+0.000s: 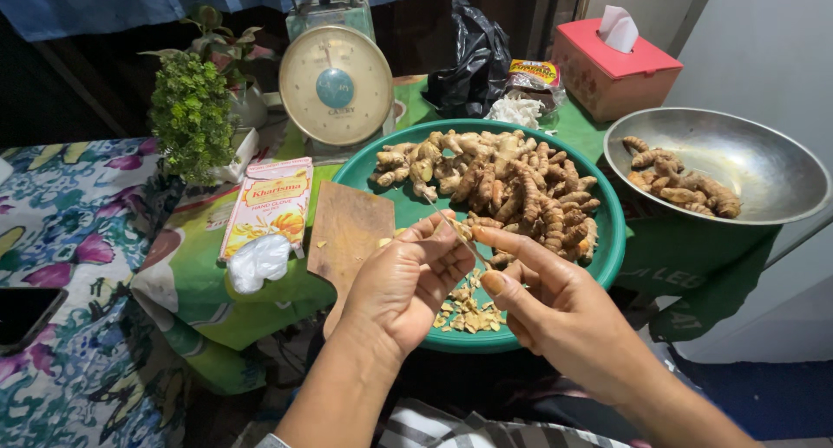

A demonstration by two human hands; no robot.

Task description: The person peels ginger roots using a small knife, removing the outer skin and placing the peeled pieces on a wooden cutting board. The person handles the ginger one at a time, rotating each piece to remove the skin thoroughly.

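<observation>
My left hand (pixel 403 279) is curled around a small piece of root at its fingertips, over the near side of a round green tray (pixel 607 248). My right hand (pixel 547 296) grips a thin knife (pixel 451 227) whose blade points up and left towards the left hand's fingers. A heap of knobbly turmeric and ginger roots (pixel 499 188) fills the tray's far half. Pale peelings (pixel 468 313) lie on the tray just below my hands. A wooden cutting board (pixel 347 231) leans on the tray's left rim.
A metal bowl (pixel 755 166) with several roots stands at the right. Behind the tray are a dial kitchen scale (pixel 337 84), a black plastic bag (pixel 473 62) and a red tissue box (pixel 612 66). A small green plant (pixel 191 114), a glove box (pixel 265 205) and a dark phone (pixel 22 313) lie left.
</observation>
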